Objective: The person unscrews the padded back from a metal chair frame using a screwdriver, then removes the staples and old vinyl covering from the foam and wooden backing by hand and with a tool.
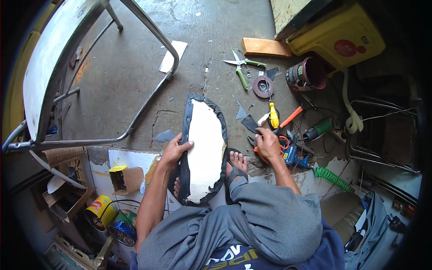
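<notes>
Upright between my knees stands a long, rounded chair pad (pixel 206 144), white on the face toward me, with black covering folded over its edges. My left hand (pixel 174 149) grips its left edge, thumb on the white face and fingers behind. My right hand (pixel 268 143) is low over the tools on the right, fingers curled together; what they hold, if anything, is hidden. Close to it lie a yellow-handled screwdriver (pixel 273 116), an orange-handled tool (pixel 291 116), a tool with orange loop handles (pixel 284 143) and a blue air tool (pixel 294 158).
A metal-framed chair (pixel 144 108) stands at the left. Beyond the tools lie green-handled shears (pixel 240 63), a flap disc (pixel 263 86), a wooden block (pixel 266 47) and a dark red can (pixel 310 75). A green coiled hose (pixel 333 177) runs right; a yellow tin (pixel 100 210) sits lower left.
</notes>
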The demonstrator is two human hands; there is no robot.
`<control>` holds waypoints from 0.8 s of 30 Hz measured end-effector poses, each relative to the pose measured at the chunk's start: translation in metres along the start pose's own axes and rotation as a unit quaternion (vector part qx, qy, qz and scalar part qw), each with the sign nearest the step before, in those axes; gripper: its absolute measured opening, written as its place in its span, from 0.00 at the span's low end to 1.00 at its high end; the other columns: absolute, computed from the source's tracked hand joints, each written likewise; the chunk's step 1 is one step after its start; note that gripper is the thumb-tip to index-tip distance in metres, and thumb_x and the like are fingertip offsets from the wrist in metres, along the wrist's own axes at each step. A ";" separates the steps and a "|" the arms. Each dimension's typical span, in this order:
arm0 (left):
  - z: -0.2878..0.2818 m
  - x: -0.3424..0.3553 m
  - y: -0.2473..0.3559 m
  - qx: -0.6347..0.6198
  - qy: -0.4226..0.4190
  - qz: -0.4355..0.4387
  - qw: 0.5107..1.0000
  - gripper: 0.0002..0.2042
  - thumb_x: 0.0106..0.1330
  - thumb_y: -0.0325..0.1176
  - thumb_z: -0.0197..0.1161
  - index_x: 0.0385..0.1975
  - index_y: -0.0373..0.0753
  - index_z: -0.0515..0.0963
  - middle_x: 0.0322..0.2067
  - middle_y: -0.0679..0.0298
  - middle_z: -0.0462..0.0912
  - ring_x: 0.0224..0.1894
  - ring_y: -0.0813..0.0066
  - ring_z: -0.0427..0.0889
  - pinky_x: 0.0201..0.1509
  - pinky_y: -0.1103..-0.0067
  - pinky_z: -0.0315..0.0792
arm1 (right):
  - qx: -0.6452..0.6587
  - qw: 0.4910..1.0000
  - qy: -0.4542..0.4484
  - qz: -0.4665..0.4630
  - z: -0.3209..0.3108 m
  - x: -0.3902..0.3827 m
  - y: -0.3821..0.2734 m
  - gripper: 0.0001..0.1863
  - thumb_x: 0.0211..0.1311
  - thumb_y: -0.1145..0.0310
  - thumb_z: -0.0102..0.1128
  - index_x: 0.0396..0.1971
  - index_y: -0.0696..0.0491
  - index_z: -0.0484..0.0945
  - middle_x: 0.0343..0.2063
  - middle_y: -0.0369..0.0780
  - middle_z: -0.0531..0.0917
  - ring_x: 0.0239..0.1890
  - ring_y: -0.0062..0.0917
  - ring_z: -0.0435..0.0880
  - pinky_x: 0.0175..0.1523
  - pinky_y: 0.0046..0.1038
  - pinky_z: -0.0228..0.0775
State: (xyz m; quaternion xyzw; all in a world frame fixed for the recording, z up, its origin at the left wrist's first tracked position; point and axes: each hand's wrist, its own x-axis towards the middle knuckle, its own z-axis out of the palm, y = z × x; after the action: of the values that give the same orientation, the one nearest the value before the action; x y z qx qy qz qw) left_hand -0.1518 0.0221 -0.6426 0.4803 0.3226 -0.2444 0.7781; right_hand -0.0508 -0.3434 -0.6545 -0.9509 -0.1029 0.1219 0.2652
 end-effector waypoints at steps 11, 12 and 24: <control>0.005 0.006 -0.017 -0.085 -0.039 -0.071 0.993 0.26 0.67 0.35 0.70 0.61 0.29 0.72 0.46 0.52 0.85 0.43 0.66 0.88 0.50 0.68 0.84 | 0.009 0.998 -0.026 0.060 0.000 0.001 0.010 0.13 0.65 0.67 0.61 0.45 0.57 0.85 0.41 0.49 0.87 0.44 0.43 0.87 0.52 0.38 0.77; 0.006 0.005 -0.016 -0.076 -0.039 -0.079 0.993 0.25 0.68 0.35 0.70 0.60 0.29 0.72 0.46 0.51 0.85 0.43 0.65 0.88 0.50 0.68 0.84 | 0.013 0.998 -0.024 0.063 -0.002 0.001 0.008 0.13 0.66 0.67 0.61 0.45 0.57 0.85 0.41 0.49 0.87 0.44 0.42 0.87 0.52 0.38 0.77; 0.007 -0.042 0.012 -0.170 -0.037 0.026 0.984 0.26 0.69 0.32 0.65 0.63 0.26 0.68 0.53 0.47 0.81 0.52 0.57 0.85 0.59 0.63 0.80 | -0.012 0.962 0.191 0.195 -0.080 -0.012 0.059 0.14 0.67 0.65 0.58 0.46 0.56 0.84 0.41 0.49 0.87 0.44 0.44 0.87 0.53 0.39 0.77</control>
State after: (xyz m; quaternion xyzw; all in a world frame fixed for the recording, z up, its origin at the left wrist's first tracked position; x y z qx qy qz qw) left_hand -0.1697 0.0242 -0.6020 0.3397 0.3175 -0.1828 0.8662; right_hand -0.0316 -0.4342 -0.6178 -0.9613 0.1354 -0.0138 0.2396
